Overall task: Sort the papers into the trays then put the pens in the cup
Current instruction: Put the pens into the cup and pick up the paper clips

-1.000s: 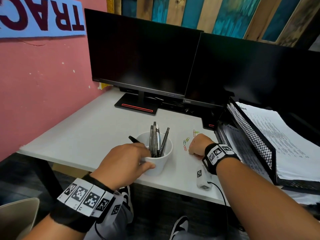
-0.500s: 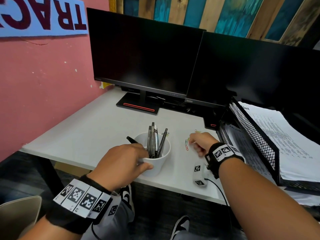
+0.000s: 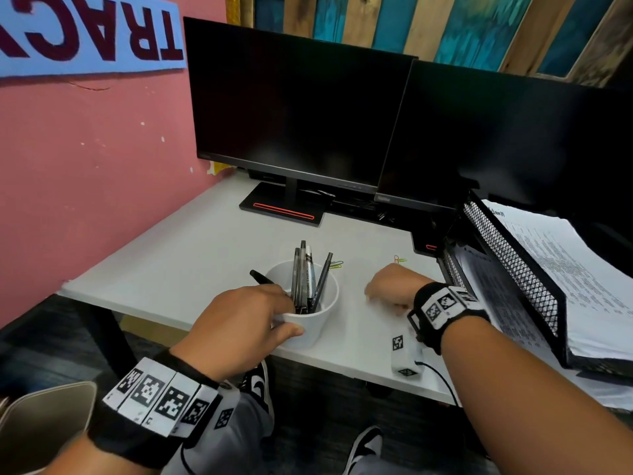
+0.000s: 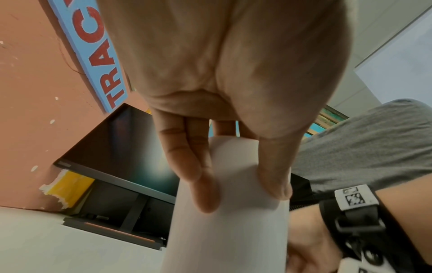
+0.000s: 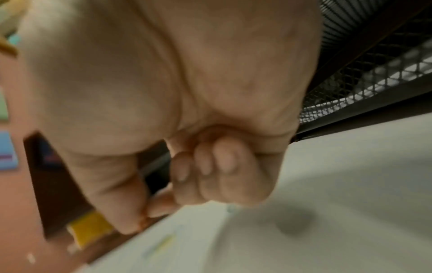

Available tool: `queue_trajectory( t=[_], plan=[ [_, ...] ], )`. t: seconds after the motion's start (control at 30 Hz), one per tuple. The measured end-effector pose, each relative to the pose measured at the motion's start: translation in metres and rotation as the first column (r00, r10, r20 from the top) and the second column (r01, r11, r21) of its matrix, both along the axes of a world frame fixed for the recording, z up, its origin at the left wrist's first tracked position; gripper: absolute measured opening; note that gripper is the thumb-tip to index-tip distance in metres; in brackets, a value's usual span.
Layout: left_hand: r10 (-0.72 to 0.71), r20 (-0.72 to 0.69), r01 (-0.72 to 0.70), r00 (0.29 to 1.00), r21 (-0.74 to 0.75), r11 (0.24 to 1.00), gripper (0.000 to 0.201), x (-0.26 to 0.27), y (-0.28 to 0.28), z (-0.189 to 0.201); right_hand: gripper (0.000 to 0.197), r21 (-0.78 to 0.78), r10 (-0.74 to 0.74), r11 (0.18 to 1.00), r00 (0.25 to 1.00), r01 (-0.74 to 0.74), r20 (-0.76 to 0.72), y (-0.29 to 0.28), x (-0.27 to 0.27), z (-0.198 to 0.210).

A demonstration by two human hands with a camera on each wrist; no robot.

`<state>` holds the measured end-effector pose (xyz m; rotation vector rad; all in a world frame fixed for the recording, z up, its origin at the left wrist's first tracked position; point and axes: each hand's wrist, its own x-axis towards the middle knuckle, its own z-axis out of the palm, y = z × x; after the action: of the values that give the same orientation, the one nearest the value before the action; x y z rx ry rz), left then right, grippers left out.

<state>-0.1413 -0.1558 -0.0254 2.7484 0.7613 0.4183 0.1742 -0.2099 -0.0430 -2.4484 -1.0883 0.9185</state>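
A white cup point(image 3: 317, 323) point(image 4: 229, 240) stands near the table's front edge with several dark pens point(image 3: 305, 275) upright in it. My left hand point(image 3: 260, 317) point(image 4: 240, 192) grips the cup's side, fingers on one side and thumb on the other. A black marker point(image 3: 260, 277) pokes out behind that hand. My right hand point(image 3: 387, 286) point(image 5: 145, 219) rests curled on the table right of the cup. Its thumb and forefinger pinch something small and orange, apparently a paper clip. Black mesh trays point(image 3: 513, 269) point(image 5: 374, 73) at the right hold printed papers point(image 3: 565, 269).
Loose paper clips point(image 3: 399, 259) lie behind my right hand and more paper clips point(image 3: 337, 264) behind the cup. A small white device point(image 3: 404, 354) with a cable sits at the front edge. Two dark monitors point(image 3: 291, 114) stand at the back, a pink wall at the left.
The red and green clips that lay just left of my right hand no longer show on the table; that hand's fingers have closed there. My left hand stays on the cup.
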Motion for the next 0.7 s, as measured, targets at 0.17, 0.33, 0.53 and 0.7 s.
queue_trajectory(
  t=[0.17,0.33,0.53,0.7],
  plan=[
    [0.008,-0.030,-0.008,1.000,0.009,1.000,0.036,0.000,-0.002,-0.002,0.030,0.395,0.200,0.918,0.911,-0.044,-0.361,-0.012,-0.046,0.068],
    [0.000,-0.024,0.000,1.000,-0.004,1.000,0.033,0.004,-0.008,-0.003,0.013,0.232,0.469,0.850,0.880,-0.473,0.075,-0.009,-0.097,0.112],
    [0.000,0.013,0.000,1.000,0.002,1.000,0.031,-0.002,-0.005,-0.003,0.011,0.363,0.490,0.827,0.867,-0.430,-0.091,0.001,-0.094,0.127],
    [0.034,0.052,-0.034,0.998,-0.006,0.999,0.026,-0.011,0.003,0.001,0.006,0.542,0.168,0.839,0.969,-0.045,-0.180,0.036,-0.049,0.096]
  ],
)
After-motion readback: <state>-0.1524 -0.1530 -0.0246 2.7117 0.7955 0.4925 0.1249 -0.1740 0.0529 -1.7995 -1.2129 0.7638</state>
